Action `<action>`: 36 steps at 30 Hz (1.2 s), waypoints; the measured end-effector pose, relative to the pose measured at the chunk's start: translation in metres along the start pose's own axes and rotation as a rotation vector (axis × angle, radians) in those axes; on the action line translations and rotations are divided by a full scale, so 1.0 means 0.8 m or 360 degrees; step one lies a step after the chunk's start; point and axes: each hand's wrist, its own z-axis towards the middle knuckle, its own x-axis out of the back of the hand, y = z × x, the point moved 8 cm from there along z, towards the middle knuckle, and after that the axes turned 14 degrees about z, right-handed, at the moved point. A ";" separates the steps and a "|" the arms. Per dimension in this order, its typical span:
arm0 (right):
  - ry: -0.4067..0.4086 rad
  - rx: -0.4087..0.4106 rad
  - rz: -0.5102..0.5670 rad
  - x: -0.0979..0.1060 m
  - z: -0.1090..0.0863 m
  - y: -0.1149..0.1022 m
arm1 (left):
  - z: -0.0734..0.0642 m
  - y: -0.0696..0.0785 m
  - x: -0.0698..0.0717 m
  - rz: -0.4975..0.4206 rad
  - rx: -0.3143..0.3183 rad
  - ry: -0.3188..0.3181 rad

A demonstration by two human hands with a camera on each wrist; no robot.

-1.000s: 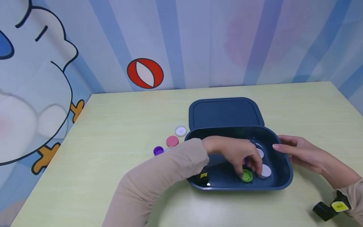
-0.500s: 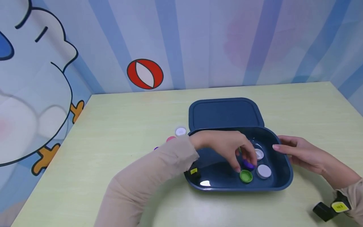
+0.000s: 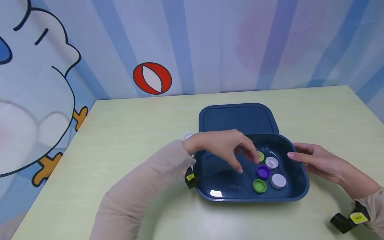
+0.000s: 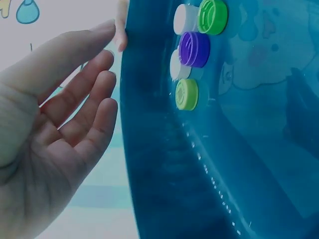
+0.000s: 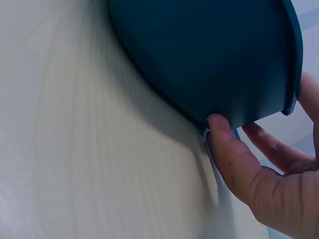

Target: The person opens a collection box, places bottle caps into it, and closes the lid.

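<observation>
My left hand (image 3: pixel 229 146) hovers over the dark blue box (image 3: pixel 207 196), fingers loosely bent and holding nothing. In the left wrist view its palm (image 4: pixel 40 164) shows bare. Several bottle caps sit in the right half of the box: a purple cap (image 3: pixel 263 172), a green cap (image 3: pixel 259 186), a yellow-green cap (image 3: pixel 260 156) partly covered by the left fingertips, a small white cap (image 3: pixel 271 162) and a larger white cap (image 3: pixel 278 181). My right hand (image 3: pixel 322 163) holds the box's right end, thumb at the rim. In the right wrist view, fingers (image 5: pixel 237 154) reach its outer wall.
A dark blue lid (image 3: pixel 238 118) lies flat behind the box. On the pale table (image 3: pixel 135 133), a white cap (image 3: pixel 188 136) peeks out behind the left wrist; my left sleeve (image 3: pixel 144 186) covers the area beside it. A patterned wall (image 3: pixel 204 50) rises behind the table.
My left hand has let go of the purple cap, which now lies among the others, and has moved up and left. The right hand stays on the box.
</observation>
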 end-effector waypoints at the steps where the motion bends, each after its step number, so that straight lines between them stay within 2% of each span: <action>1: 0.0005 -0.0004 0.0004 0.000 0.000 0.000 | -0.003 -0.001 0.002 -0.0002 0.0003 0.0014; 9: 0.0001 -0.0007 0.0019 -0.001 0.000 0.000 | -0.027 -0.008 0.009 0.0021 0.0042 0.0073; 17: -0.0005 -0.0007 0.0015 0.000 -0.001 0.000 | -0.056 -0.022 0.018 0.0026 0.0135 0.0191; 29: 0.0013 -0.0023 0.0013 0.000 -0.002 0.001 | -0.092 -0.039 0.023 -0.0096 0.0189 0.0338; 36: -0.0002 -0.0020 0.0036 0.000 -0.003 -0.002 | -0.117 -0.055 0.025 -0.0142 0.0262 0.0526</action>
